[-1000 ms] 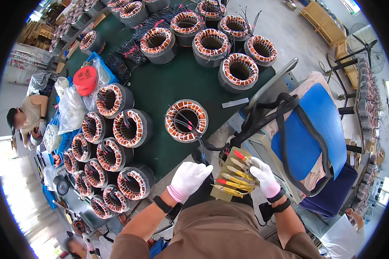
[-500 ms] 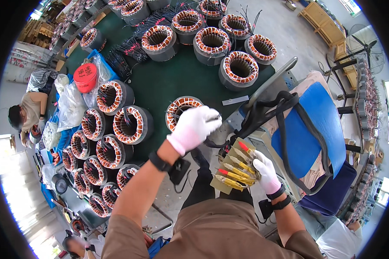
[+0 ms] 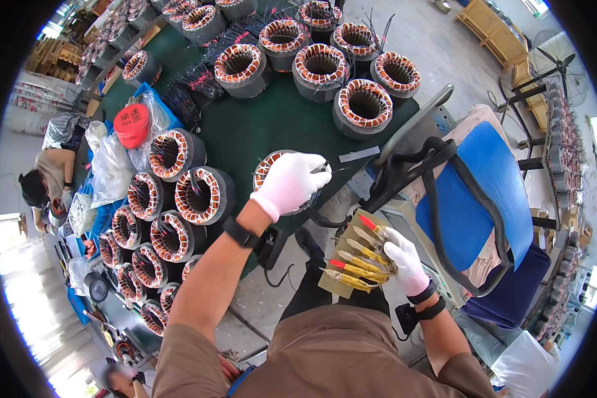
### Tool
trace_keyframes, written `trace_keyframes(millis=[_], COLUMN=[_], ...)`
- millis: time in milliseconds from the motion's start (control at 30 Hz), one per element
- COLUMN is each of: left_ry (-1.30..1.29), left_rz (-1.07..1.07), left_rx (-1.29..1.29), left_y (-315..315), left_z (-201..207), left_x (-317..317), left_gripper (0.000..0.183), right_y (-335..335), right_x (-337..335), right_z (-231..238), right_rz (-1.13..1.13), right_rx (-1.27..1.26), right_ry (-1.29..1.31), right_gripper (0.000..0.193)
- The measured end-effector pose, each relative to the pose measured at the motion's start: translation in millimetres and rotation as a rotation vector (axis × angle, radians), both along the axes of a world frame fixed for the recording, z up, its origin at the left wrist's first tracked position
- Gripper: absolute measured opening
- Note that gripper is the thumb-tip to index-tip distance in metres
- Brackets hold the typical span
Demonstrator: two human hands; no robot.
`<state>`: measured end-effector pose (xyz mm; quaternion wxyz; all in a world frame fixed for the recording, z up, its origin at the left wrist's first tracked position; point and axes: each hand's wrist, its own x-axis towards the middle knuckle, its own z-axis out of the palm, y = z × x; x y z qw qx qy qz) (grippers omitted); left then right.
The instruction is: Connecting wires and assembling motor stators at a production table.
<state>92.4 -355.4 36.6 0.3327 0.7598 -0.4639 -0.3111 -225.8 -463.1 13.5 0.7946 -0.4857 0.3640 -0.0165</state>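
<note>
My gloved left hand (image 3: 290, 182) is closed above a motor stator (image 3: 263, 171) at the table's near edge, hiding most of it. Its fingertips pinch a thin dark wire (image 3: 337, 168) that sticks out to the right. Lower right, my gloved right hand (image 3: 406, 264) grips a tan board (image 3: 333, 284) by its right side. Several yellow clip leads (image 3: 359, 266) lie across this board, some with red tips, and their ends run under my right fingers.
More wound stators (image 3: 198, 194) crowd the left side and back of the green table (image 3: 245, 126). A red round container (image 3: 131, 126) stands among plastic bags. On the right are a blue sheet (image 3: 458, 199) and a thick black cable (image 3: 438, 265). Another person (image 3: 53, 166) works at far left.
My left hand has moved slightly left and down, nearer the stator. The right hand with the board has shifted only a little.
</note>
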Motion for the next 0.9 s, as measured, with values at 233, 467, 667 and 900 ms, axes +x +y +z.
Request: trace_keyframes(millis=[233,467,667,900], left_ry=[0.438,0.118,0.815,0.669], left_rz=[0.571,0.180,0.334,0.240], left_rx=[-0.169,-0.285,-0.016,0.012], left_y=[92,94,61,51], left_z=[1,-26,-38,-23], left_x=[-75,-113,-90,-87], left_gripper=[0.021,0.028,0.024,0.021], right_y=[-1,6,14,14], right_x=[-14,-15,9,15], right_z=[-5,1,9,0], right_rz=[-0.040,0.000,0.019,0.043], right_rx=[-0.005,0.022,-0.021,-0.105], right_ry=[-0.023,-0.045,-0.080,-0.033], right_gripper=[0.056,0.052,0.047,0.040])
